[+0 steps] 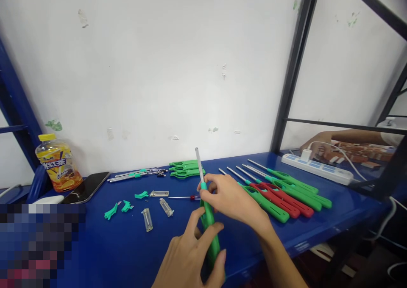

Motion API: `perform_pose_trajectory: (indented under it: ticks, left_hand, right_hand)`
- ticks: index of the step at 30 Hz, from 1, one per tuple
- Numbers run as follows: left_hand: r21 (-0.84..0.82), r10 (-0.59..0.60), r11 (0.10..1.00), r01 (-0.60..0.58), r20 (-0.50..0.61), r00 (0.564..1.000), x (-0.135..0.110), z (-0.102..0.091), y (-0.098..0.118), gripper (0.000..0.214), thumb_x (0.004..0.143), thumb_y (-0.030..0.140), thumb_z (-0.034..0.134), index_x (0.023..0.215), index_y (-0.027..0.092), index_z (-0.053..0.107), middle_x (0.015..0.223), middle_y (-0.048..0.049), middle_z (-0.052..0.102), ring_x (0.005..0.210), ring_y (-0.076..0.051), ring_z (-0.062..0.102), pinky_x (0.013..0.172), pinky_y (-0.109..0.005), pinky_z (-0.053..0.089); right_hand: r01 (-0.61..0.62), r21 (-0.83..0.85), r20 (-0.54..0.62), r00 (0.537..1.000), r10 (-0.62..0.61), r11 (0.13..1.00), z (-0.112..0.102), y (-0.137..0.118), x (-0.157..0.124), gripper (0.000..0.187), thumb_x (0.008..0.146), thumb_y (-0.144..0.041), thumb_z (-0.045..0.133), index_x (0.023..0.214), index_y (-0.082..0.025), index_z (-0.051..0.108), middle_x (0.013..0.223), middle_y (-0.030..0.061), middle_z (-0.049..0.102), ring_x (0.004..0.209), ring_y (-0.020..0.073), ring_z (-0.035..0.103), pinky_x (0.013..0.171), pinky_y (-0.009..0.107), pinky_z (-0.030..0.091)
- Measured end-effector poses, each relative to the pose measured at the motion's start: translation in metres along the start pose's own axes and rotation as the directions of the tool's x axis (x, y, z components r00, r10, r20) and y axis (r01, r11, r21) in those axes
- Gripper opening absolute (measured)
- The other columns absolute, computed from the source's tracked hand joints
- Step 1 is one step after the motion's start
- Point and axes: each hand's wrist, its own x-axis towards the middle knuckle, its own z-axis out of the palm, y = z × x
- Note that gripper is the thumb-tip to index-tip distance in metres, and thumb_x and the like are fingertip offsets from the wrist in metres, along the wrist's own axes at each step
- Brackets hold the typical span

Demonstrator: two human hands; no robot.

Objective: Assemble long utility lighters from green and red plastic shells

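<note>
A long-nosed green lighter (209,216) is upright in front of me, its metal tube pointing toward the wall. My left hand (186,256) wraps round the green handle. My right hand (230,197) pinches it at the turquoise collar below the tube. Left of my hands lie a screwdriver (179,197), several clear fuel tanks (148,220) and turquoise triggers (110,211). Metal tubes with wires (136,175) and green handle shells (186,175) lie farther back. On the right, green lighters (273,207) and red lighters (288,205) lie in a row. My fingers hide part of the handle.
A drink bottle (59,165) and a black phone (87,188) stand and lie at the left of the blue table (121,245). At the right is a white power strip (318,169) with a cable. Beyond a dark post (294,67), another person's hand (318,142) is over brown pieces.
</note>
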Motion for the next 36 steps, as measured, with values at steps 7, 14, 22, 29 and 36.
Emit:
perform_pose_trajectory:
  ticks: [7, 14, 22, 29, 36]
  left_hand:
    - [0.093, 0.131, 0.987, -0.134, 0.029, 0.991, 0.001, 0.006, -0.003, 0.059, 0.087, 0.018, 0.053, 0.146, 0.025, 0.053, 0.153, -0.0259, 0.052, 0.067, -0.016, 0.075, 0.05, -0.029, 0.062]
    - [0.167, 0.161, 0.973, -0.16, 0.013, 0.987, 0.002, 0.007, 0.0, 0.05, 0.088, 0.013, 0.047, 0.135, 0.023, 0.06, 0.142, -0.0228, 0.061, 0.065, -0.016, 0.074, 0.046, -0.028, 0.061]
    - [0.241, 0.235, 0.939, -0.244, 0.064, 0.97, 0.003, 0.008, 0.002, 0.035, 0.086, 0.021, 0.06, 0.121, 0.022, 0.065, 0.134, -0.0209, 0.069, 0.066, -0.02, 0.074, 0.046, -0.029, 0.061]
    - [0.246, 0.249, 0.935, -0.255, 0.055, 0.967, 0.003, 0.007, 0.002, 0.032, 0.083, 0.017, 0.062, 0.114, 0.022, 0.066, 0.128, -0.0185, 0.072, 0.066, -0.02, 0.074, 0.046, -0.029, 0.061]
    - [0.249, 0.234, 0.936, -0.249, 0.086, 0.968, 0.005, 0.006, 0.004, 0.028, 0.085, 0.015, 0.057, 0.11, 0.023, 0.067, 0.127, -0.0156, 0.073, 0.073, -0.022, 0.076, 0.048, -0.03, 0.062]
  right_hand:
    - [-0.051, -0.144, -0.008, 0.999, 0.051, 0.988, -0.003, 0.013, 0.005, 0.025, 0.097, -0.026, 0.05, 0.104, -0.023, 0.073, 0.086, 0.0026, 0.08, 0.078, 0.0201, 0.07, 0.069, 0.028, 0.04]
    - [-0.181, -0.401, 0.01, 0.979, 0.202, 0.898, -0.007, 0.057, 0.013, 0.031, 0.104, -0.029, 0.049, 0.117, -0.017, 0.074, 0.105, 0.0159, 0.081, 0.105, 0.0329, 0.073, 0.081, 0.035, 0.044]
    - [-0.255, -0.538, 0.043, 0.943, 0.329, 0.803, -0.01, 0.078, 0.014, 0.028, 0.108, -0.03, 0.053, 0.12, -0.016, 0.073, 0.121, 0.0162, 0.077, 0.117, 0.0308, 0.07, 0.098, 0.043, 0.052]
    - [-0.316, -0.577, 0.027, 0.914, 0.405, 0.753, -0.012, 0.08, 0.016, 0.029, 0.104, -0.038, 0.065, 0.122, -0.017, 0.069, 0.124, 0.0092, 0.071, 0.11, 0.0248, 0.07, 0.097, 0.048, 0.058]
    - [-0.289, -0.521, 0.063, 0.925, 0.374, 0.803, -0.013, 0.071, 0.011, 0.048, 0.086, -0.041, 0.082, 0.128, -0.019, 0.073, 0.116, 0.0131, 0.079, 0.108, 0.0312, 0.073, 0.08, 0.035, 0.05]
